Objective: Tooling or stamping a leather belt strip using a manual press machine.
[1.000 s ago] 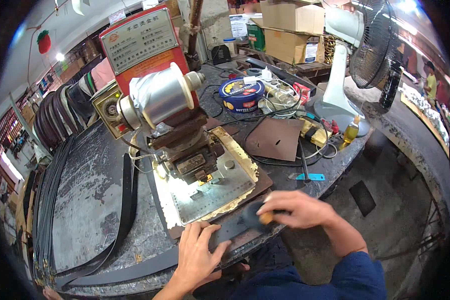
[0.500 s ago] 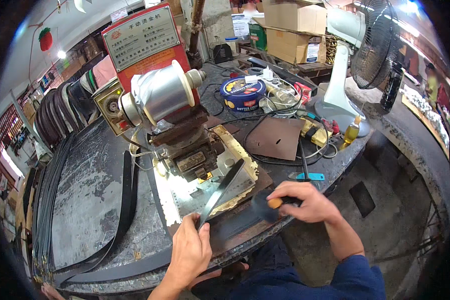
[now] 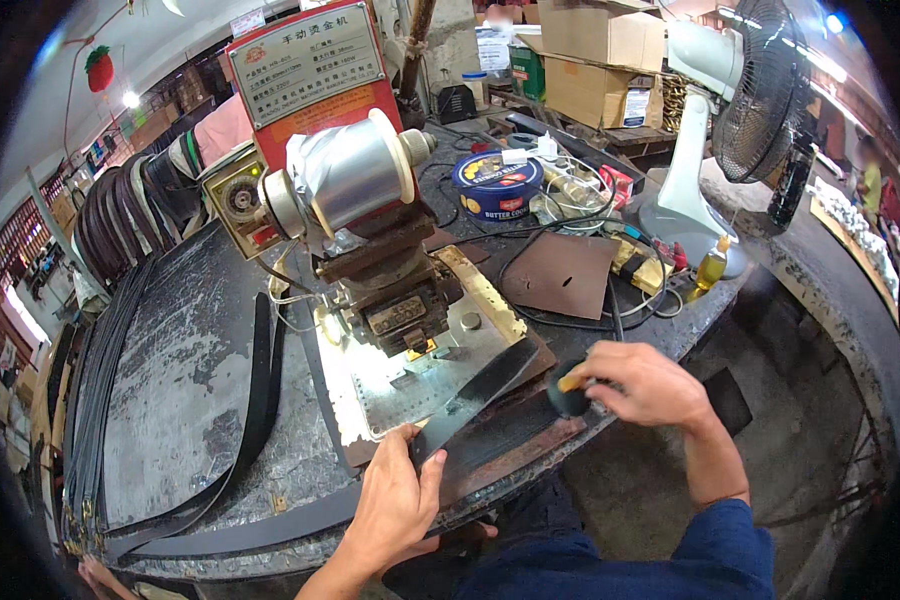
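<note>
My left hand [image 3: 395,492] pinches the end of a flat black strap [image 3: 475,400] between thumb and fingers. The strap slants up to the right over the front of the hot stamping machine's metal plate [image 3: 425,390]. To its right, my right hand [image 3: 655,385] is closed on a dark round tool [image 3: 569,401] with a yellow-orange knob; its exact kind is unclear. The tool is just right of the strap's far end, above the table's front edge. The machine [image 3: 400,300] carries a silver foil roll [image 3: 355,178] and stands directly beyond my hands.
Long black straps [image 3: 260,400] curve along the table at left, near hanging belts [image 3: 120,225]. Another person's hand [image 3: 95,575] shows at lower left. A blue tin [image 3: 497,190], brown leather piece [image 3: 560,275], cables, oil bottle [image 3: 710,265] and fan [image 3: 690,180] stand at right.
The strap in my left hand has turned, so its broad face shows more. My right hand has moved right and slightly up with the dark round tool. The view has shifted slightly.
</note>
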Demonstrator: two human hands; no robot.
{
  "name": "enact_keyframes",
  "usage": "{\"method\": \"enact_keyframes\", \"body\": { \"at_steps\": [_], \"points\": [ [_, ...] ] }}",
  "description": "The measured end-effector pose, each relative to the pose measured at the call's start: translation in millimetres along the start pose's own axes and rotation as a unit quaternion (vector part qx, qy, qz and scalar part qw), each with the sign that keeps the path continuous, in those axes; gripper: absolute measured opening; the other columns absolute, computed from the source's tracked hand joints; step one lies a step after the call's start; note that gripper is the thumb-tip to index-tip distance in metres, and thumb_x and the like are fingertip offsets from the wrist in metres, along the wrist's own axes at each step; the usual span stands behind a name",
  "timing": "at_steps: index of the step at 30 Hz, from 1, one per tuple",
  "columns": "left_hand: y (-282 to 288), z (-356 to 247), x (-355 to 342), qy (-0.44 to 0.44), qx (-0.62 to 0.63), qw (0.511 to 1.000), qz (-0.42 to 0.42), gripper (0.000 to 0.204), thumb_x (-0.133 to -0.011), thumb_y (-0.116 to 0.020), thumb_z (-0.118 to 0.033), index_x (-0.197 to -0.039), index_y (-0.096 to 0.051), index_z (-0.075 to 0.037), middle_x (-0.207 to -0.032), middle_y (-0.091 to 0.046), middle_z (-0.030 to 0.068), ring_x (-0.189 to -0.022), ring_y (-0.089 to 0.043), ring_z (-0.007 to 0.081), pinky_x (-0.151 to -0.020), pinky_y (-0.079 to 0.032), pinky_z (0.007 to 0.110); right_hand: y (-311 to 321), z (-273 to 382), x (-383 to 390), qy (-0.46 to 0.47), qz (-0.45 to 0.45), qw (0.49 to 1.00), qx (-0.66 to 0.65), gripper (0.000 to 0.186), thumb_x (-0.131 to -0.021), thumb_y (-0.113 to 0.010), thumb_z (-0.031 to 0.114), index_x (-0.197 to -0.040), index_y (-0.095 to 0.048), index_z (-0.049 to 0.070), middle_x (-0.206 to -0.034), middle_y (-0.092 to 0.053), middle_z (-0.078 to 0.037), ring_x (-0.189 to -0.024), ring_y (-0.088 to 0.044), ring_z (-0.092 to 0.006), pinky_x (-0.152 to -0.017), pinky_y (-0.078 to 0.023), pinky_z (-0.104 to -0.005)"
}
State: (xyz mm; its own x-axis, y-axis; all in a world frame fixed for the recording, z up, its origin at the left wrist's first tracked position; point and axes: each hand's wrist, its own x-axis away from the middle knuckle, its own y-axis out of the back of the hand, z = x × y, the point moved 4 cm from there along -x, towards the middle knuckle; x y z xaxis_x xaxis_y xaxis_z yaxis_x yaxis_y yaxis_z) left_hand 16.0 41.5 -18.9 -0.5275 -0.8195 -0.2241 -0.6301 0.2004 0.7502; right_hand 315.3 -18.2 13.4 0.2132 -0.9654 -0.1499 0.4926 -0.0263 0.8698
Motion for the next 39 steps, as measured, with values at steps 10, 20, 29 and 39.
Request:
{"method": "enact_keyframes", "body": {
  "at_steps": [10, 20, 29, 39],
  "points": [
    [-1.3, 2.3, -4.4, 0.021, 0.047, 0.999, 0.008, 0.043, -0.101, -0.060, -0.018, -0.128, -0.045, 0.012, -0.112, -0.061, 0.0381, -0.106, -0.061, 0.0542, -0.094, -0.048, 0.054, -56.9, 43.3, -27.7, 0.151, -0.042, 0.971, -0.182, 0.028, -0.094, -0.068, 0.011, -0.122, -0.068, 0.003, -0.108, -0.069, -0.017, -0.102, -0.068, -0.0364, -0.090, -0.054, -0.0440],
    [0.2, 0.3, -2.7, 0.002, 0.016, 0.999, 0.045, 0.053, -0.091, -0.075, -0.021, -0.126, -0.048, 0.009, -0.115, -0.064, 0.0330, -0.110, -0.064, 0.0471, -0.099, -0.049, 0.048, 0.7, -21.2, 24.1, 0.032, -0.089, 0.991, -0.094, 0.030, -0.082, -0.073, -0.001, -0.111, -0.073, 0.002, -0.104, -0.074, -0.013, -0.097, -0.071, -0.0313, -0.086, -0.055, -0.0394],
    [10.7, 32.2, -3.8, 0.054, 0.261, 0.964, 0.013, 0.050, -0.091, -0.074, -0.010, -0.134, -0.054, 0.006, -0.120, -0.064, 0.0118, -0.113, -0.059, 0.0192, -0.103, -0.045, 0.033, -14.6, -12.2, 23.1, 0.028, -0.139, 0.963, -0.228, 0.037, -0.075, -0.071, -0.009, -0.111, -0.073, 0.000, -0.104, -0.073, -0.011, -0.094, -0.070, -0.0257, -0.087, -0.054, -0.0375],
    [13.1, 31.3, 4.3, 0.023, 0.252, 0.967, 0.013, 0.033, -0.098, -0.065, -0.011, -0.126, -0.055, 0.003, -0.102, -0.053, -0.0008, -0.091, -0.047, 0.0081, -0.080, -0.041, 0.024, -48.8, 20.1, -31.7, 0.113, -0.034, 0.972, -0.204, 0.032, -0.088, -0.073, 0.003, -0.120, -0.069, 0.003, -0.110, -0.072, -0.017, -0.102, -0.070, -0.0353, -0.089, -0.054, -0.0439]
  ]
}}
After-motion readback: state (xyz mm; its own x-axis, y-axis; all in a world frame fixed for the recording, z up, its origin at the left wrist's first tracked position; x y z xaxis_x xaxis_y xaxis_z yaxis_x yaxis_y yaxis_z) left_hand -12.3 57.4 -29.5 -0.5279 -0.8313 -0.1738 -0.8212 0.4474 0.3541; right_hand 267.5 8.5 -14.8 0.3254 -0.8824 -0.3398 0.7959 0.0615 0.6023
